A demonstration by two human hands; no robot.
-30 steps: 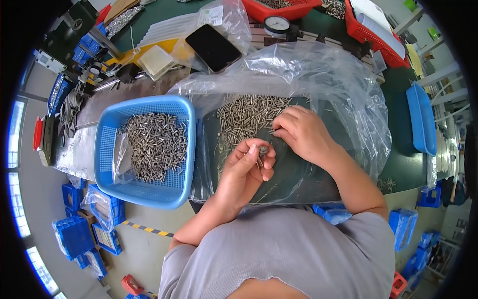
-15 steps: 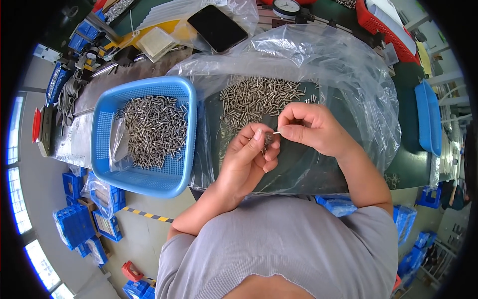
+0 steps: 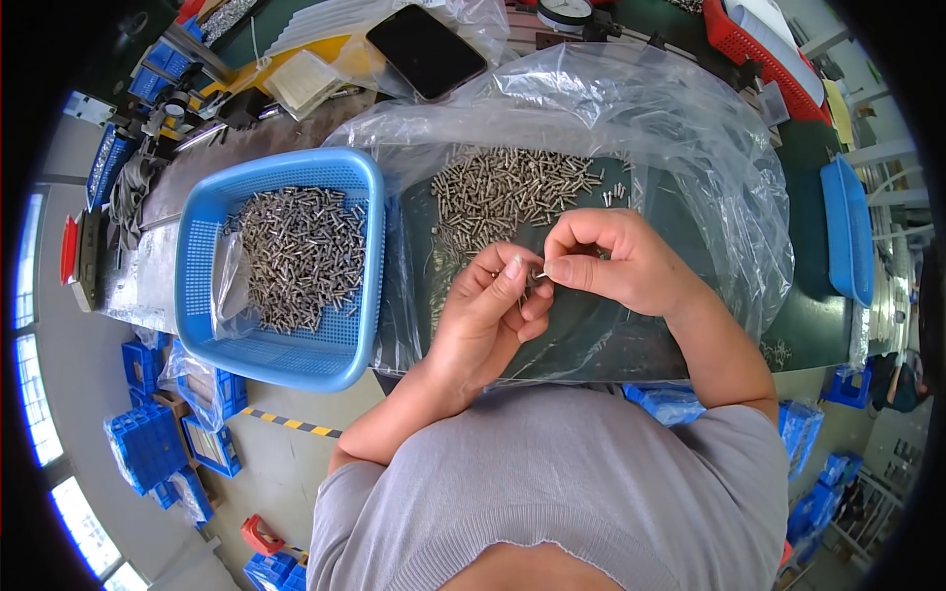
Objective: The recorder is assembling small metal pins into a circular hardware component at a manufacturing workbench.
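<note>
My left hand (image 3: 485, 313) is closed, thumb up, around a small dark metal piece (image 3: 535, 279) that the fingers mostly hide. Against it my right hand (image 3: 616, 264) pinches a thin, bright metal pin (image 3: 541, 275) between thumb and forefinger. Both hands are above the near side of the green tabletop (image 3: 581, 340), with their fingertips almost meeting. Just beyond them lies a heap of small metal pins (image 3: 507, 192) on the green surface. To the left stands a blue plastic basket (image 3: 367, 286) holding many similar short metal parts (image 3: 301, 256).
A clear plastic sheet (image 3: 680, 118) lies crumpled around the heap. Beyond it are a black phone (image 3: 427, 51) and a dial gauge (image 3: 565, 10). A red basket (image 3: 749, 49) stands at the far right, a blue tray (image 3: 847, 231) at the right edge. Blue crates (image 3: 148, 445) sit on the floor.
My right hand has moved slightly left, bringing the thin pin in closer to the piece in my left hand. Less of the pin shows now. The heap looks unchanged.
</note>
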